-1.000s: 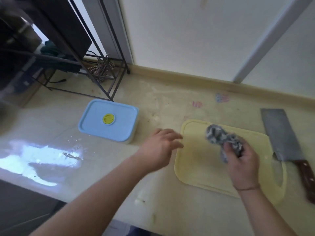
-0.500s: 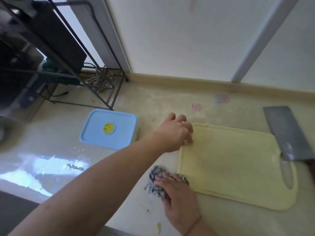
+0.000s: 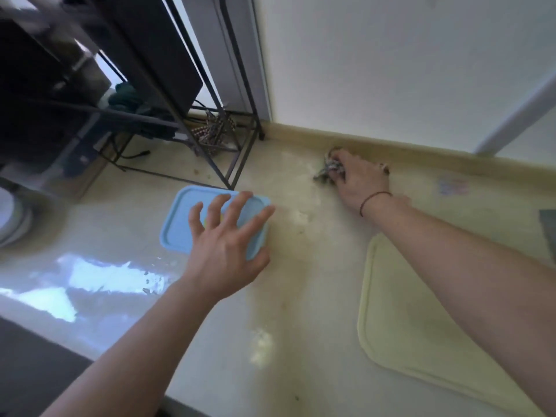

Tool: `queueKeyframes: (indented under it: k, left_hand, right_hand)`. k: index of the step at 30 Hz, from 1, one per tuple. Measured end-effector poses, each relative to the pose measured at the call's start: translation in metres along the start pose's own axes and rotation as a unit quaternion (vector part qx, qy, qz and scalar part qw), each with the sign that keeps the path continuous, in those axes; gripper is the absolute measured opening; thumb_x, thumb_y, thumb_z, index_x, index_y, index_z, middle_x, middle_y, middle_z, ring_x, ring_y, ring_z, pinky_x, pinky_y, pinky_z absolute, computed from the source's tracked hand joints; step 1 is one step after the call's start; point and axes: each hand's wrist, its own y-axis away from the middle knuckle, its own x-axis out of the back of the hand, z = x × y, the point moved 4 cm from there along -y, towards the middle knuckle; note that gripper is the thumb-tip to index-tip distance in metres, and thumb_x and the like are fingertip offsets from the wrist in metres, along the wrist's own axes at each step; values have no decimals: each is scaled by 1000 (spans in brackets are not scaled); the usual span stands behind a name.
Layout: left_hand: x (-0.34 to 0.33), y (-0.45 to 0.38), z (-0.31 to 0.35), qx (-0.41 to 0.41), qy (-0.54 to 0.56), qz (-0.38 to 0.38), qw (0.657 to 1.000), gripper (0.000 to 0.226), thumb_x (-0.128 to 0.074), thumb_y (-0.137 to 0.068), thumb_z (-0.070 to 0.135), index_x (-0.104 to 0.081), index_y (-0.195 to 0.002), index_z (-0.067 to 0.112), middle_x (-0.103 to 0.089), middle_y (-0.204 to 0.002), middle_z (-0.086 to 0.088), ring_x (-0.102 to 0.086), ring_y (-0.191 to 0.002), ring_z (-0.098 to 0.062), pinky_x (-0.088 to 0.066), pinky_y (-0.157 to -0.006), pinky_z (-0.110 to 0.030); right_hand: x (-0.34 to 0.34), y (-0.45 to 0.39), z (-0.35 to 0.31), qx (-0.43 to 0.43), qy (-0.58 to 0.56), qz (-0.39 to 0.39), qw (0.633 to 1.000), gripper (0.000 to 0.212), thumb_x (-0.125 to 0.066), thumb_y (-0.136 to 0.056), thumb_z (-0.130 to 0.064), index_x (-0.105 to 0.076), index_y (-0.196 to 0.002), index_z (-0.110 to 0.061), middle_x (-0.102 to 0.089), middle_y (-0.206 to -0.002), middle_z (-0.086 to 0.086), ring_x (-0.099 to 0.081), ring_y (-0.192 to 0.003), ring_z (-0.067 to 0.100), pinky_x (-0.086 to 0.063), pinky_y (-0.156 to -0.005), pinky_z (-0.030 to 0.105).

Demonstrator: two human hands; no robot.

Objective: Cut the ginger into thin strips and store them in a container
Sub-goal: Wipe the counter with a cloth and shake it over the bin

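Note:
A light blue container [image 3: 180, 224] with its lid on sits on the counter at centre left. My left hand [image 3: 225, 248] hovers over its right side with fingers spread, holding nothing. My right hand [image 3: 359, 179] reaches to the back of the counter near the wall and grips a crumpled grey patterned cloth [image 3: 326, 171] against the surface. The pale yellow cutting board [image 3: 400, 335] lies at lower right, partly under my right forearm. No ginger is visible.
A black metal rack [image 3: 210, 124] with dark items stands at the back left. A corner of the cleaver blade [image 3: 549, 227] shows at the right edge. A white bowl [image 3: 12, 218] sits at far left. Pale smears mark the counter [image 3: 285, 296].
My right hand carried the cloth from the front of the counter beside the board to the back near the wall. My left hand left the board's corner and moved over the blue container.

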Motion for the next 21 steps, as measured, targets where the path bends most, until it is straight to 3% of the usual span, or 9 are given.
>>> queueKeyframes:
  k: [2,5,8,11,15,18,20,21]
  left_hand:
    - [-3,0,-4,-2,9,20,1000,61,-50,-81,53,-58,-139,35,-49,-147,-4,-42,-132,-38,-23,-109,-60]
    - [-3,1,-8,-38,31,61,997,58,-56,-83,54,-64,-133,26,-55,-142,-5,-47,-128,-39,-32,-105,-60]
    - [-4,4,-12,-63,74,94,991,55,-61,-86,54,-68,-127,19,-58,-139,-7,-49,-125,-40,-35,-101,-56]
    - [-2,7,-18,-61,151,102,981,49,-60,-90,50,-69,-123,15,-60,-136,-8,-48,-126,-39,-33,-104,-53]
    - [3,10,-21,-54,194,106,974,42,-57,-94,45,-71,-118,14,-61,-134,-6,-48,-125,-38,-32,-107,-51]
    - [6,16,-8,-82,181,131,971,35,-58,-96,38,-72,-116,14,-62,-133,-6,-48,-125,-37,-32,-105,-48]
    - [5,22,9,-116,188,136,966,33,-59,-95,35,-73,-115,12,-62,-133,-7,-48,-123,-37,-34,-102,-47]
    - [4,23,21,-131,195,135,963,33,-59,-95,34,-73,-115,12,-62,-133,-7,-49,-121,-37,-36,-100,-48]
  right_hand:
    - [-22,11,-18,31,7,-14,999,44,-51,-107,-30,-51,-151,-29,-50,-156,16,-47,-142,35,-29,-118,36]
    - [-43,46,-40,115,13,-91,989,49,-53,-103,-21,-54,-151,-31,-42,-165,8,-38,-153,29,-18,-127,33]
    - [-58,100,-50,169,-19,-113,979,59,-46,-84,-18,-68,-139,-25,-57,-153,11,-52,-144,35,-32,-124,48]
    - [-76,164,-58,224,-34,-78,971,49,-60,-74,-13,-78,-118,-25,-73,-133,-1,-67,-127,34,-46,-109,62]
    - [-89,251,-67,260,-54,-94,960,51,-47,-76,-23,-78,-116,-30,-73,-130,-14,-65,-129,19,-47,-114,45]
    - [-96,293,-67,270,-37,-122,954,53,-44,-74,-23,-79,-112,-33,-74,-127,-18,-66,-128,15,-42,-113,50]
    - [-91,297,-68,234,-121,-126,956,56,-39,-77,-22,-79,-116,-31,-73,-131,-12,-63,-131,15,-29,-123,41]
    - [-80,294,-67,172,-210,-128,954,54,-39,-82,-24,-78,-117,-34,-73,-131,-15,-63,-131,11,-28,-125,27]
